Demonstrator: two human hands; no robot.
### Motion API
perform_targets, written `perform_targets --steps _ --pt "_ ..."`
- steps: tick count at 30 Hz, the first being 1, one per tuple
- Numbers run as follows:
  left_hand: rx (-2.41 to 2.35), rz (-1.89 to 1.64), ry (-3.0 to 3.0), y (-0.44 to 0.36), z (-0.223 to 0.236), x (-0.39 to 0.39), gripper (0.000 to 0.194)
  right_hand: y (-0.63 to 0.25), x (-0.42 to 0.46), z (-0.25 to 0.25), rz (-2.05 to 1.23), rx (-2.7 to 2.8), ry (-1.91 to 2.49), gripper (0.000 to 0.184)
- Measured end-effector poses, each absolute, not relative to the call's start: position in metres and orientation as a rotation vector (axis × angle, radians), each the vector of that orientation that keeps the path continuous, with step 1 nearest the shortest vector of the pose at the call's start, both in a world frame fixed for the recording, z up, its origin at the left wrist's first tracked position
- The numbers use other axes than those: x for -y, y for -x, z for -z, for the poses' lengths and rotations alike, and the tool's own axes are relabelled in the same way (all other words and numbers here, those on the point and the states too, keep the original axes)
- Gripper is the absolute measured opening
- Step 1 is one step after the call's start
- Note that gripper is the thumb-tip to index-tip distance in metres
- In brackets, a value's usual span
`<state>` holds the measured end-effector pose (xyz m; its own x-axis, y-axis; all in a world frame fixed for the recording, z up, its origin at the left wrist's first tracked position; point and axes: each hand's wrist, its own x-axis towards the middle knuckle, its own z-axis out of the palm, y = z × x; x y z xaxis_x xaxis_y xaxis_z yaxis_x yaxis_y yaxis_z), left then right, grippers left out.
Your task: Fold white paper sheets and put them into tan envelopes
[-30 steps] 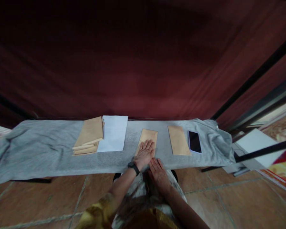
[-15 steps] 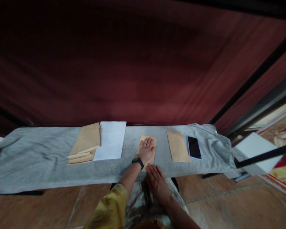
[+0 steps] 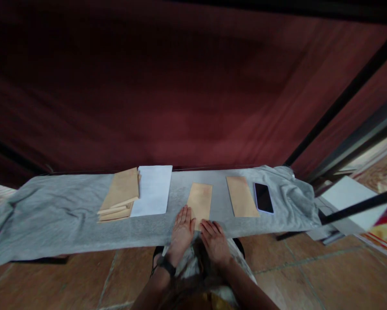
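A tan paper envelope (image 3: 200,199) lies flat on the grey cloth in front of me. My left hand (image 3: 183,229), with a dark band on its wrist, rests at the envelope's lower left edge, fingers stretched out. At the lower right corner lies my right hand (image 3: 214,241), its fingers also extended and the tips touching the paper. Neither hand is closed around anything. Another tan envelope (image 3: 243,196) lies apart to the right. To the left, a stack of tan envelopes (image 3: 122,189) partly overlaps a sheaf of white paper (image 3: 154,189).
The grey cloth (image 3: 67,215) covers a long narrow surface, wrinkled at both ends. A phone (image 3: 263,198) lies at the right. Behind hangs a dark red panel (image 3: 187,120) with black frame bars. Below is a tiled floor (image 3: 277,267).
My left hand has moved off the middle of the envelope, back toward me and left to its lower edge. My right hand stays near the lower right corner.
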<state>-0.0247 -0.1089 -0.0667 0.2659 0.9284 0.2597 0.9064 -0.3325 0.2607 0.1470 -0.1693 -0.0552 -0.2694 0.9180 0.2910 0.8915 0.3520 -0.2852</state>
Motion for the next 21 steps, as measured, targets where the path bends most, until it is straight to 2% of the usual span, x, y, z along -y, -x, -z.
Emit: perform_targets --steps 8,13,16,21 --pt "-1.736 -0.844 -1.994 0.030 0.050 0.126 0.045 -0.148 0.163 0.041 -0.109 2.258 1.575 0.031" --pt "-1.685 -0.959 -1.591 0.033 0.036 0.109 0.051 -0.147 0.164 0.043 -0.064 2.269 1.601 0.031" --pt "-1.589 -1.042 -1.292 0.033 0.031 0.109 0.052 -0.144 0.166 0.045 -0.035 2.258 1.602 0.034" --pt "-1.294 -1.233 -0.995 0.020 0.011 0.124 0.039 -0.136 0.164 0.038 0.017 2.167 1.666 0.044"
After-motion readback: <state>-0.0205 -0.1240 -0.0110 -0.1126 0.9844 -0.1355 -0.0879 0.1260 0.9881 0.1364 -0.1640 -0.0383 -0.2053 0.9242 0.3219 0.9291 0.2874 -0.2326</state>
